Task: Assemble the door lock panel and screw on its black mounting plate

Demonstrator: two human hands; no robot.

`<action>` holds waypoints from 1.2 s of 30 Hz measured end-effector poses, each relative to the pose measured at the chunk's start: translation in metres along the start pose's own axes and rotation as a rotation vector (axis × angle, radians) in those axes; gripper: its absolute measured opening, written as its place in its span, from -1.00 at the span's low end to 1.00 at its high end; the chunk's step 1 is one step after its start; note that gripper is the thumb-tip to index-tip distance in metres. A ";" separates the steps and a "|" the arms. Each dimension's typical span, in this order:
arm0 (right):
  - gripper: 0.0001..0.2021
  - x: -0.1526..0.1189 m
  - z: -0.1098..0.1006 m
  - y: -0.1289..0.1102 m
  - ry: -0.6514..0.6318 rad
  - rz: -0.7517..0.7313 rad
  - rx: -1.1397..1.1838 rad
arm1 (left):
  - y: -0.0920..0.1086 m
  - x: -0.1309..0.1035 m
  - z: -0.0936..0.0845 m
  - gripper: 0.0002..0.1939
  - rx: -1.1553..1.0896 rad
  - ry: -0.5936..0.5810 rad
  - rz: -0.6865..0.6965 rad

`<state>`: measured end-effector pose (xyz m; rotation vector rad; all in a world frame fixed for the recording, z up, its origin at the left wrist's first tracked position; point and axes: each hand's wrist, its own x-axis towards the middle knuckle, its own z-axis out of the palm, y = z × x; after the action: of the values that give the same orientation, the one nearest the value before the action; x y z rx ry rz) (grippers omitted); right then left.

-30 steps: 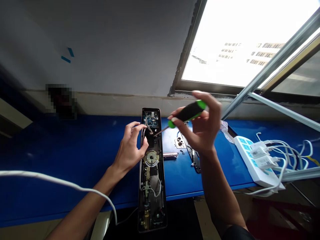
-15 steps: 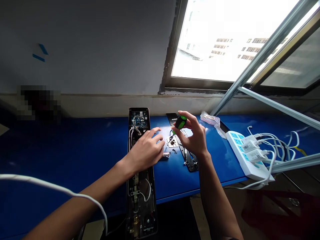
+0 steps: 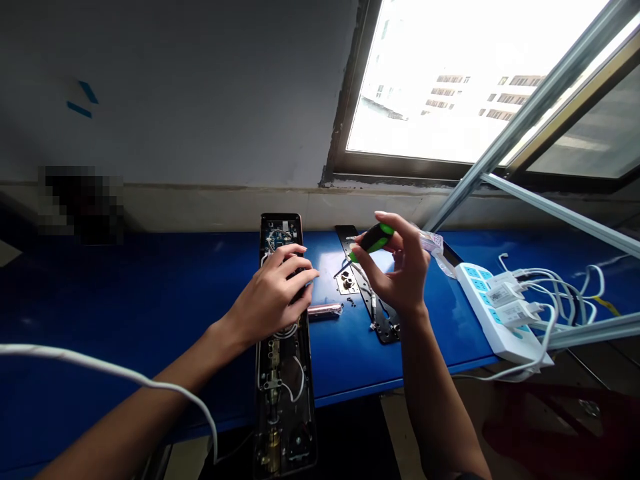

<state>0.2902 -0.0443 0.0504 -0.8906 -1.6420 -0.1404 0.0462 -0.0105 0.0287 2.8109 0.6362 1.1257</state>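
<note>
The black housing (image 3: 309, 407) is lying uncovered at lower centre, so its opening is seeming done; what is remaining, we are not seeing. Our left hand (image 3: 275, 287) is spreading apart over it; our right hand (image 3: 400, 267) is clamping one screwdriver (image 3: 376, 239) at centre right. On the counter (image 3: 200, 280) we are counting one slotted plate (image 3: 385, 330), one square plate (image 3: 353, 289), one tube (image 3: 325, 311) and several uncountably small dark bits (image 3: 352, 302).

Matt plastic-looking screwdriver handle (image 3: 374, 239), brassy metal fitting (image 3: 273, 445), glossy blue tabletop (image 3: 125, 300), smooth white plastic power strip (image 3: 487, 307)
</note>
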 end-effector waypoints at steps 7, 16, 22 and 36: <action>-0.41 0.028 0.006 -0.050 0.124 0.020 0.186 | -0.016 -0.027 -0.025 -0.62 -0.064 0.009 -0.035; -0.46 0.036 0.043 -0.065 0.066 0.057 0.220 | -0.024 -0.045 -0.016 -0.85 -0.048 0.187 -0.075; -0.48 0.037 0.048 -0.063 0.055 0.072 0.172 | -0.024 -0.045 -0.015 -0.91 -0.077 0.232 -0.143; -0.47 0.041 0.056 -0.054 0.098 0.035 0.226 | -0.017 -0.046 -0.019 -0.82 -0.282 0.216 -0.256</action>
<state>0.2127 -0.0326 0.0899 -0.7280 -1.5166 0.0252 -0.0025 -0.0145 0.0094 2.3190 0.7580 1.3553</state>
